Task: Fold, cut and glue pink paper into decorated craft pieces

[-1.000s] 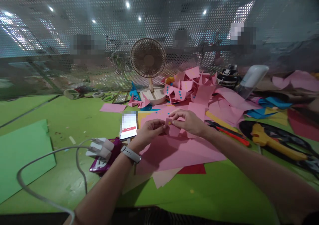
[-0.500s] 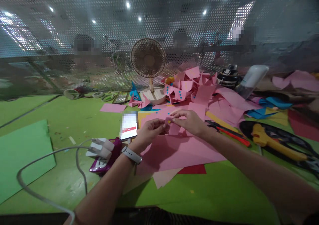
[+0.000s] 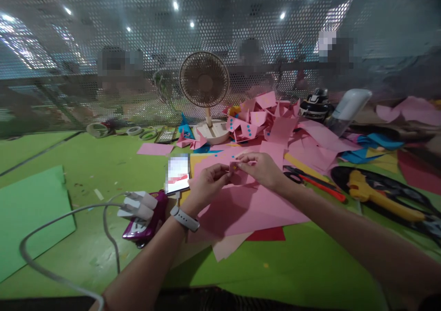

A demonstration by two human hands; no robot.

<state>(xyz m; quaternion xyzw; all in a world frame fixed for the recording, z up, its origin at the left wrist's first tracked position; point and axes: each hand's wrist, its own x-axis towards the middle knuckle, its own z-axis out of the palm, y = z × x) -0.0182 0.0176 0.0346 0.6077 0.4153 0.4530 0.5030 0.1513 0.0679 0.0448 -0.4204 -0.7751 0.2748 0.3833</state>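
Two hands (image 3: 209,183) (image 3: 264,169) pinch small pink paper (image 3: 239,178) | green tabletop (image 3: 275,265) showing along near edge

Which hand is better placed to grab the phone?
Probably the left hand: it sits close beside the phone, while the right hand is farther away. Both seem to hold small pink paper.

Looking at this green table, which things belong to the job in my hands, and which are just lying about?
Likely part of the job:
small pink paper piece, pinched by left hand and right hand
large flat pink paper sheet underneath

Seemingly lying about:
round beige desk fan
lit rectangular smartphone
pale green paper sheet
looped grey cable
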